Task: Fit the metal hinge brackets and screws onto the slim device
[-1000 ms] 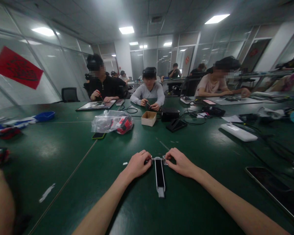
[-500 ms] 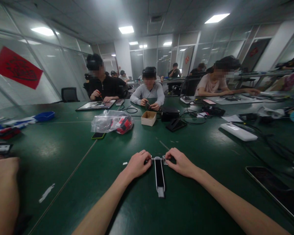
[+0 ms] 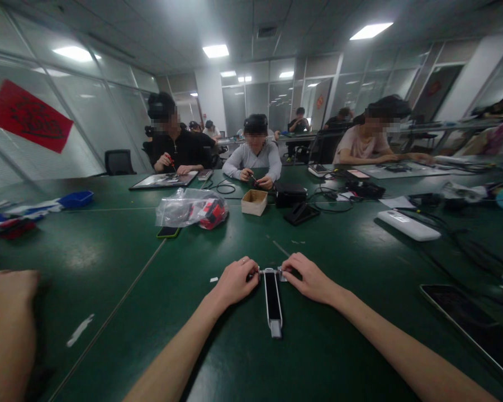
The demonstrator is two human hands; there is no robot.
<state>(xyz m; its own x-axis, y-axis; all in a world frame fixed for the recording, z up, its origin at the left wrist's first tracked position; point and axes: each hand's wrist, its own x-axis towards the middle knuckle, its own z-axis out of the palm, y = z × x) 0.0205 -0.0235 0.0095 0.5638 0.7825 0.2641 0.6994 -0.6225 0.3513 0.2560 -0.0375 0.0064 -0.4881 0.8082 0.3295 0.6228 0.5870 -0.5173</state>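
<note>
On the green table in front of me lies a narrow black strip-shaped piece (image 3: 273, 296) with a white rim, a light grey tab at its near end and a thin metal crossbar at its far end. My left hand (image 3: 238, 281) is closed, thumb and fingers pinched at the crossbar's left end. At the right end, my right hand (image 3: 305, 274) is also closed, with thumb and index finger on a small metallic part (image 3: 283, 273). The fingers partly hide both ends. I cannot tell what kind of device the piece is.
Another person's arm (image 3: 10, 312) rests at the left edge. Farther off are a plastic bag (image 3: 180, 207), a small open box (image 3: 255, 202) and a black stand (image 3: 300, 213). On the right lie a dark phone (image 3: 473, 329), a white device (image 3: 407, 225) and cables. Co-workers sit opposite.
My hands and the black-and-white piece look the same. At the left edge, the other person's hand has shifted slightly, and the dark object by it is out of view.
</note>
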